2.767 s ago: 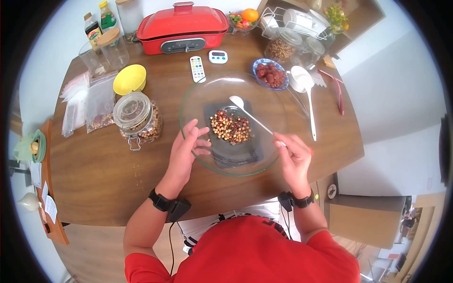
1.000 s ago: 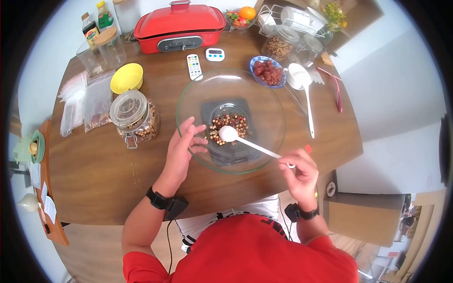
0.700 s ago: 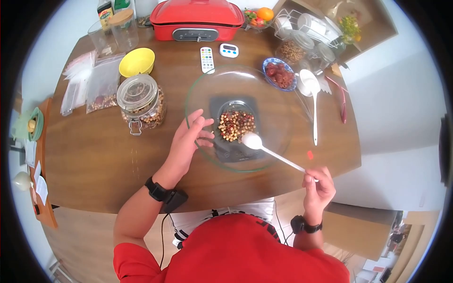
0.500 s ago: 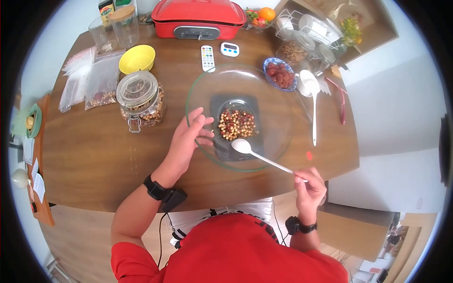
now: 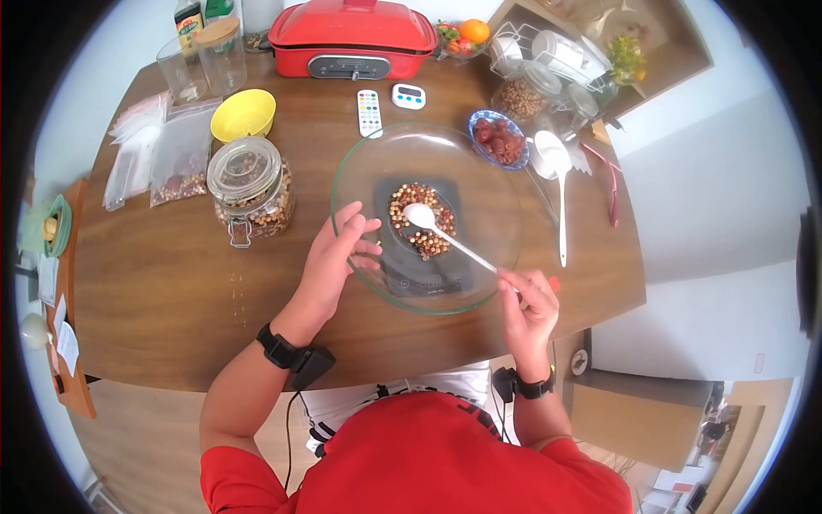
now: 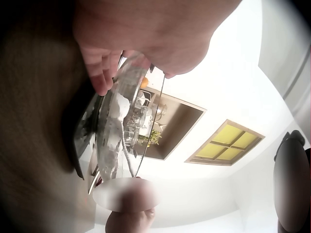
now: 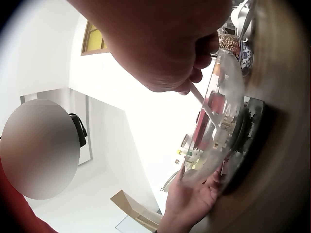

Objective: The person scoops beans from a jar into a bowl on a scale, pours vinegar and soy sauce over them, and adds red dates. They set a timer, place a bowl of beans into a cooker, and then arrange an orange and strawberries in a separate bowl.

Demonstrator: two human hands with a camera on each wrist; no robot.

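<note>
While the right hand (image 5: 529,310) pinches the handle end of a white spoon (image 5: 419,215), the left hand (image 5: 325,264) supports the near-left side of a clear glass mixing bowl (image 5: 428,313), its fingers spread and loosely extended. The bowl sits on a dark flat scale (image 5: 424,283). Inside, the spoon's head lies over the mixed beans (image 5: 431,245); whether it touches them is unclear. This looks like stirring or spreading; another stroke would call for a light pinch, a low spoon head and a steadied rim. Left of the bowl stands a clip-top jar (image 5: 247,193) of beans; farther off are a remote control (image 5: 369,113) and a red electric cooker (image 5: 353,36).
</note>
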